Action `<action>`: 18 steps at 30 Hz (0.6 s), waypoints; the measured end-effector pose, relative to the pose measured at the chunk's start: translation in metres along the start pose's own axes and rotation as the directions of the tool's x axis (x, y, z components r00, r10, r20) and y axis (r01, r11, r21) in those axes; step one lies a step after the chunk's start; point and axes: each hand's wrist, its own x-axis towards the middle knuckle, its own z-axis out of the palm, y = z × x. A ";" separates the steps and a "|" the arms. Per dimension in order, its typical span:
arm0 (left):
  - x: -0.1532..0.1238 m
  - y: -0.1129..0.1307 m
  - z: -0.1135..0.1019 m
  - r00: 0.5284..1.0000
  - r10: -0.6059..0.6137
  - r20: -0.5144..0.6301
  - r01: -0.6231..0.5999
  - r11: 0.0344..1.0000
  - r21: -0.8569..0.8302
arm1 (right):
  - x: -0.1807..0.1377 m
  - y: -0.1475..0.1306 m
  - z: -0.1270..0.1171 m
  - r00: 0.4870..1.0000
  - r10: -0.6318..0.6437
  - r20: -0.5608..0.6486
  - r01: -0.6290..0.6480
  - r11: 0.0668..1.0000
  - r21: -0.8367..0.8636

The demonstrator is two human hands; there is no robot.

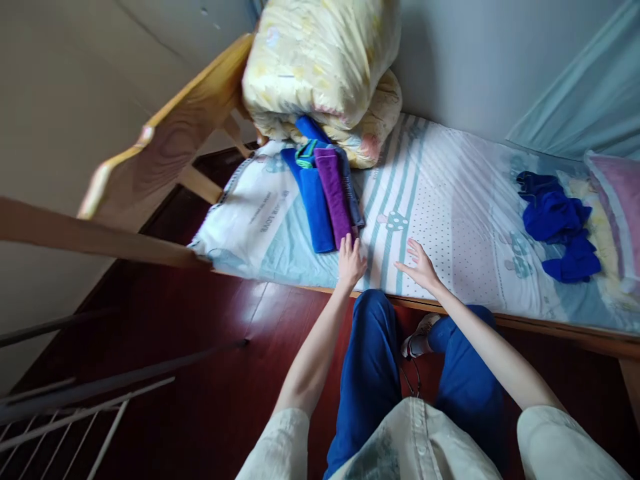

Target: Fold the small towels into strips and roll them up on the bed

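My left hand (353, 263) reaches to the near end of a long, narrow folded purple cloth (334, 190). Its fingers are stretched out and seem to touch the cloth's end without wrapping round it. Left of the purple cloth lies a folded blue cloth (315, 210), and a grey-blue folded cloth (354, 200) shows along its right side. A green and blue striped piece (305, 155) sits at their far end. Held over the patterned bed sheet (430, 193), my right hand (421, 267) is empty, with thumb and fingers apart.
A bulky yellow quilt (315, 60) is piled at the bed's left end, beside the wooden bed end (170, 133). Crumpled blue clothing (557, 220) lies at the right near a pink pillow (623, 207). A white metal rack (75, 423) stands at lower left.
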 end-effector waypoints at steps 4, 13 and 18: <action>-0.003 -0.001 0.006 0.998 0.058 -0.016 -0.058 0.998 0.008 | -0.059 0.049 -0.074 0.978 0.149 -0.147 -0.144 0.988 0.049; -0.082 0.128 0.092 0.691 0.467 0.551 -0.564 0.826 0.008 | -0.134 0.144 -0.248 0.704 0.368 -0.607 -0.388 0.916 0.105; -0.117 0.165 0.133 0.651 0.445 0.615 -0.637 0.761 0.124 | -0.143 0.193 -0.319 0.560 0.432 -0.707 -0.507 0.853 0.120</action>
